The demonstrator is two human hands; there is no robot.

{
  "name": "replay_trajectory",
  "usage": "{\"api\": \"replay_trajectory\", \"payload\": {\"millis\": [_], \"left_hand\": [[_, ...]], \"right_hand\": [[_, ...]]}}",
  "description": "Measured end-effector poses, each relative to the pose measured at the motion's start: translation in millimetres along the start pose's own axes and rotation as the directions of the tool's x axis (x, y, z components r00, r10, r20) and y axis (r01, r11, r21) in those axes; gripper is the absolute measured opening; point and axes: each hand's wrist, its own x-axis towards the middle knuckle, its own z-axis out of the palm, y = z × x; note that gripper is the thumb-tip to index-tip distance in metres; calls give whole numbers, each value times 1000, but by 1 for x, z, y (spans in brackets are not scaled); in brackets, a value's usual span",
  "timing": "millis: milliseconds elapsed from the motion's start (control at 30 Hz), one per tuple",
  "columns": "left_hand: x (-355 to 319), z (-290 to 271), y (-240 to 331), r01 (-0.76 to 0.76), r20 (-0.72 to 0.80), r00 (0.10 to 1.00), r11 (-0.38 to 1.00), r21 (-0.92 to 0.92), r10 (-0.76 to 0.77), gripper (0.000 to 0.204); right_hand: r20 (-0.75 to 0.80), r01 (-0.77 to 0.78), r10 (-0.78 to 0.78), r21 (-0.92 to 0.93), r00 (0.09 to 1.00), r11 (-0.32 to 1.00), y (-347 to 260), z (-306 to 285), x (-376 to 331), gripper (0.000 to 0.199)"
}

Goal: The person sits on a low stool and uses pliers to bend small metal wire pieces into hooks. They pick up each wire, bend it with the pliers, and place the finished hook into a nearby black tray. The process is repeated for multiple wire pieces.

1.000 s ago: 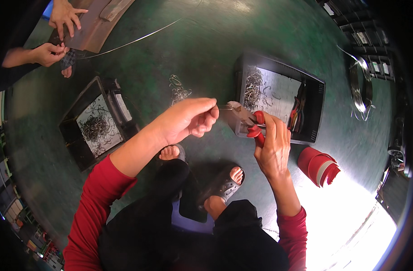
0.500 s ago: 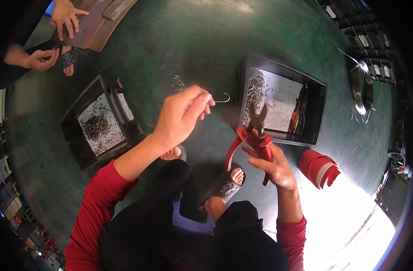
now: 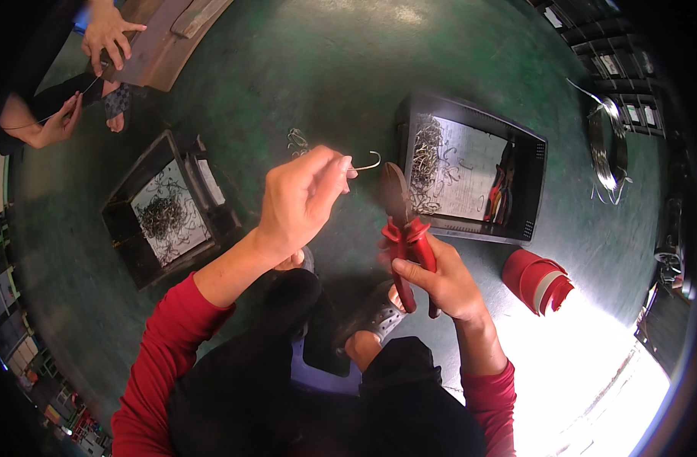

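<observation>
Between thumb and fingers, my left hand (image 3: 306, 194) pinches a thin wire hook (image 3: 373, 163), its curved end pointing right. My right hand (image 3: 444, 280) is wrapped round red-handled pliers (image 3: 411, 251). The dark jaws of the pliers point up and stand just right of the hook, seemingly apart from it. Beyond my left hand, a few bent wire hooks (image 3: 297, 140) lie on the green floor. Behind the pliers, to the right, a black crate (image 3: 539, 183) holds a heap of wire hooks (image 3: 426, 156) and several hand tools (image 3: 501, 186) on white paper.
At left stands another black crate (image 3: 124, 236) with tangled hooks. A red roll (image 3: 535, 280) lies right of my right hand, a wire coil (image 3: 609, 145) farther right. Far left, another person's hands (image 3: 108, 34) hold a wire by a brown board (image 3: 154, 53). My feet are below.
My right hand has brought the pliers left, close to the hook, and their handles have closed together. My left hand has shifted slightly left. The other person's lower hand now shows a long wire.
</observation>
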Motion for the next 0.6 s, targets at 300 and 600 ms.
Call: {"api": "replay_trajectory", "payload": {"millis": [300, 600], "left_hand": [[-1, 1, 1, 140, 3, 990, 989, -49, -140, 23], [-1, 1, -9, 247, 11, 969, 959, -140, -248, 26]], "right_hand": [[23, -62, 62, 18, 998, 998, -1, 2, 4, 49], [123, -199, 167, 326, 978, 924, 8, -2, 6, 61]]}}
